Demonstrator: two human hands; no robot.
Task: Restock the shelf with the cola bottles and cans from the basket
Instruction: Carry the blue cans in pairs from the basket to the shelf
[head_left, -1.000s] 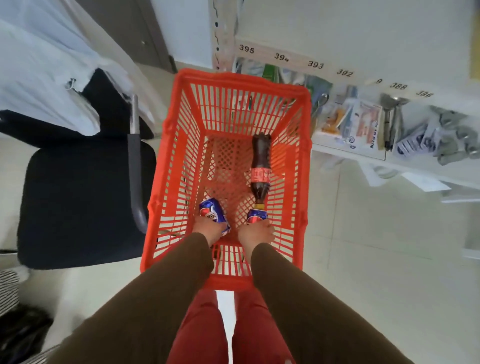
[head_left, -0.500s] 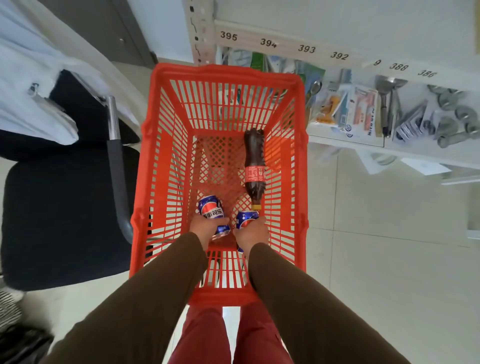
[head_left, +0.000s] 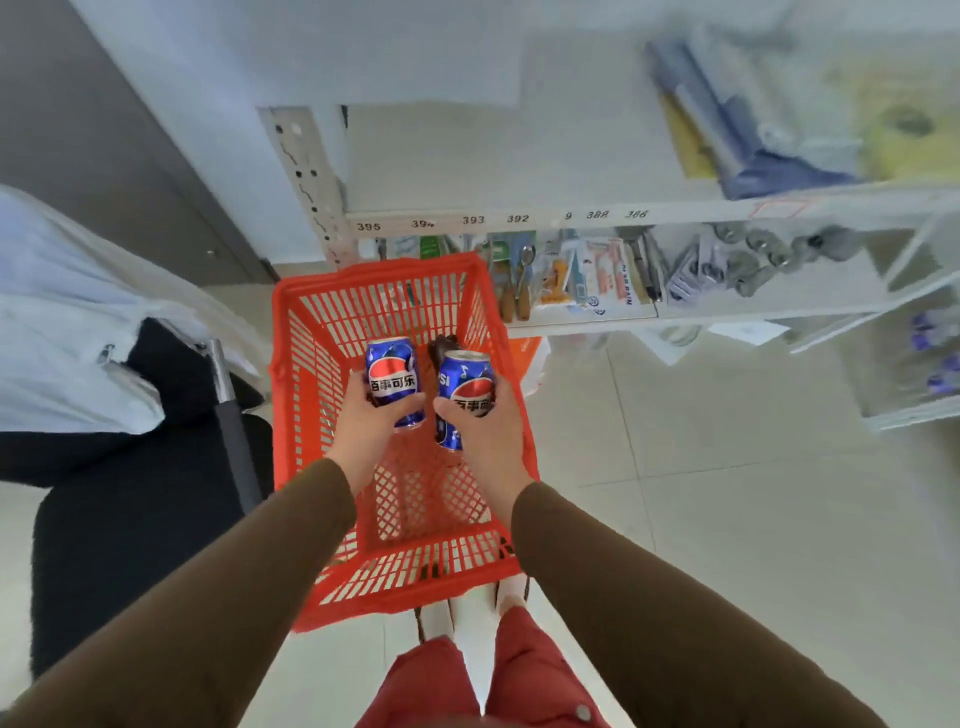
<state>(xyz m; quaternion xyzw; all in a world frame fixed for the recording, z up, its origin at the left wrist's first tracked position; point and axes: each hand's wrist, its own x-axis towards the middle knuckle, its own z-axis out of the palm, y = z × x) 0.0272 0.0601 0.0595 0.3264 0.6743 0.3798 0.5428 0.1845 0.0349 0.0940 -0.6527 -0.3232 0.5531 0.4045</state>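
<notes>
sleeves: brown, both arms reach forward over the basket
trousers: red, at the bottom edge
left hand (head_left: 363, 423): fingers wrapped round left can (head_left: 393, 380), held upright over the basket
left can: blue, Pepsi globe, white Chinese text 百事可乐
right hand (head_left: 485, 421): closed round right can (head_left: 464, 395), tilted a bit, just beside the left can, not touching
right can: blue, letters "SI" near the top, globe, Chinese text part hidden by fingers
basket (head_left: 384, 291): red plastic lattice, on the floor by a black chair (head_left: 130, 519)
bottle (head_left: 441, 345): dark cola, lying in the basket, mostly hidden behind the cans, label not seen
shelf (head_left: 597, 215): white, edge numbers 395, 39?, 393, 392, 9, 388, 386
lower shelf: spoons, packets, print too blurred to read
top shelf: blurred blue and yellow goods
</notes>
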